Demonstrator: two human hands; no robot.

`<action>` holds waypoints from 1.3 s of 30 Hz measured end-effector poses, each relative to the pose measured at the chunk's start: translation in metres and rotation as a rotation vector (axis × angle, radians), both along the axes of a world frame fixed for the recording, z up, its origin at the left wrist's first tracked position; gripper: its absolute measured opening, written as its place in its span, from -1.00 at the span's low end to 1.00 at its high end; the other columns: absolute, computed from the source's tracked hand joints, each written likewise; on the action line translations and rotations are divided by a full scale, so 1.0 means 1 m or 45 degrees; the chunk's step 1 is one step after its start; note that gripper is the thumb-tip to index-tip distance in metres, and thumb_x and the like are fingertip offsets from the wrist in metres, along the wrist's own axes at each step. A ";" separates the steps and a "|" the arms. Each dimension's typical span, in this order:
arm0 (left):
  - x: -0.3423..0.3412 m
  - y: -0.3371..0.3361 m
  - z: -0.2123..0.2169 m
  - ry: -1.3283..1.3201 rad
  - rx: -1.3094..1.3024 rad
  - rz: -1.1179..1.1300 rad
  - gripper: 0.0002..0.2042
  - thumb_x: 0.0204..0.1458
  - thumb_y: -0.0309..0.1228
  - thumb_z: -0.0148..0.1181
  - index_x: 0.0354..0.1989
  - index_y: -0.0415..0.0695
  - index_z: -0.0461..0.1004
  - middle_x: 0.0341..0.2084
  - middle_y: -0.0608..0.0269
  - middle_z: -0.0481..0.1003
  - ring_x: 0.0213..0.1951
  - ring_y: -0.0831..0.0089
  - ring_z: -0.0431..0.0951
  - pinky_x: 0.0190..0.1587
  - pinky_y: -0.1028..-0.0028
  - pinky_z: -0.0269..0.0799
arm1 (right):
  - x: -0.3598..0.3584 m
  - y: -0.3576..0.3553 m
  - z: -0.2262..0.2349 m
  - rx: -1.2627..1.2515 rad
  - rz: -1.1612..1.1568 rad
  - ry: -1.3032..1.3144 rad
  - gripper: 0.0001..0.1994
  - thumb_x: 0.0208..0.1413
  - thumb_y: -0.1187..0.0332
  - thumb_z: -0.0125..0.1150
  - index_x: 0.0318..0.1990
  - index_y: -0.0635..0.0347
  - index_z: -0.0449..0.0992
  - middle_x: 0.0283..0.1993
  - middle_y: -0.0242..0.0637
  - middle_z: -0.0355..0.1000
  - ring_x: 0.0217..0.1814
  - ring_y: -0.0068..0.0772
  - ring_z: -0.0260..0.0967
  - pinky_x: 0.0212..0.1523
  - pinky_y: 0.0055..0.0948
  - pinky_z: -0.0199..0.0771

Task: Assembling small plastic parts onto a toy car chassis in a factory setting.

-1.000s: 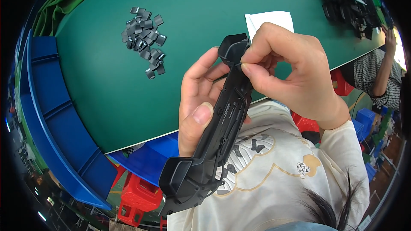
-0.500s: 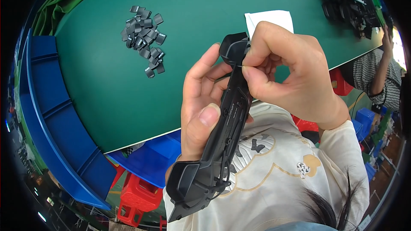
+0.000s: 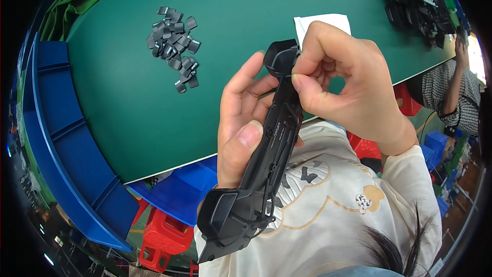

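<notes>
Two hands are on one housing (image 3: pixel 260 163), tilted, near end over the shirt (image 3: pixel 328 205), far end over the table (image 3: pixel 123 107). Left hand (image 3: pixel 237 118): wrapped round the housing, thumb on its face. Right hand (image 3: pixel 353 77): narrow thumb-and-forefinger pinch at the housing's far end; cannot tell what, if anything, sits between the tips. Risks, judged: hard force there could twist the housing, since the left thumb bears well short of that end; a slack left grip could drop it off the table's edge. Tips may slip, purchase looking slight. Beyond the housing: sheet (image 3: pixel 333 20); tabs (image 3: pixel 174 41) to its left, well apart, knock unlikely.
</notes>
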State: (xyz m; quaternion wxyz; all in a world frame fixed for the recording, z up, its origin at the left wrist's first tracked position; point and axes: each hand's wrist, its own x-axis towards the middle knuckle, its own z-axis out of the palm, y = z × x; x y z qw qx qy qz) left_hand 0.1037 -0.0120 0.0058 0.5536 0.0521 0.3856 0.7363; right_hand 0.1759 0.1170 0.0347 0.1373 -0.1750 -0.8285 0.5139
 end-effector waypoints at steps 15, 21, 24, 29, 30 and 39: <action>0.000 0.000 0.004 0.041 -0.047 -0.033 -0.18 -0.32 -0.03 0.10 0.11 -0.16 -0.10 -0.07 0.01 0.12 -0.09 0.34 0.25 -0.40 0.55 0.47 | -0.002 0.004 0.003 -0.178 -0.003 -0.085 -0.88 -0.27 0.64 0.03 -0.62 0.26 0.22 -0.62 -0.49 0.13 -0.60 -0.79 0.11 -0.63 -0.79 0.13; 0.001 0.000 0.003 0.059 -0.014 -0.016 -0.21 -0.31 -0.07 0.09 0.11 -0.16 -0.09 -0.07 0.01 0.11 -0.08 0.33 0.24 -0.37 0.53 0.46 | -0.003 0.007 0.004 -0.137 0.041 -0.122 -0.87 -0.27 0.64 0.04 -0.61 0.26 0.22 -0.63 -0.50 0.15 -0.61 -0.80 0.12 -0.63 -0.80 0.14; 0.002 0.000 0.003 0.064 -0.010 -0.013 -0.22 -0.31 -0.08 0.08 0.11 -0.16 -0.09 -0.06 0.01 0.11 -0.07 0.33 0.24 -0.37 0.53 0.46 | -0.004 0.008 0.004 -0.130 0.054 -0.134 -0.87 -0.26 0.63 0.04 -0.61 0.25 0.22 -0.64 -0.51 0.16 -0.61 -0.81 0.12 -0.63 -0.80 0.13; 0.003 0.003 0.004 0.066 -0.022 -0.007 -0.22 -0.30 -0.09 0.09 0.11 -0.16 -0.08 -0.06 0.01 0.11 -0.07 0.32 0.23 -0.37 0.52 0.46 | -0.004 0.012 0.007 -0.097 0.084 -0.174 -0.88 -0.26 0.63 0.03 -0.60 0.25 0.23 -0.65 -0.53 0.15 -0.62 -0.82 0.11 -0.64 -0.80 0.11; 0.003 0.003 0.004 0.058 -0.016 -0.012 -0.22 -0.30 -0.09 0.09 0.11 -0.16 -0.09 -0.06 0.01 0.11 -0.07 0.32 0.23 -0.37 0.52 0.46 | -0.004 0.013 0.007 -0.105 0.094 -0.175 -0.88 -0.27 0.63 0.03 -0.61 0.25 0.22 -0.65 -0.53 0.15 -0.63 -0.82 0.10 -0.64 -0.80 0.10; 0.005 0.005 0.002 -0.009 0.016 -0.011 -0.22 -0.31 -0.12 0.08 0.11 -0.16 -0.11 -0.04 0.02 0.08 -0.07 0.33 0.22 -0.37 0.51 0.45 | -0.007 0.017 0.011 0.006 0.160 -0.217 -0.87 -0.31 0.63 0.01 -0.62 0.24 0.20 -0.66 -0.53 0.13 -0.65 -0.82 0.05 -0.66 -0.79 0.05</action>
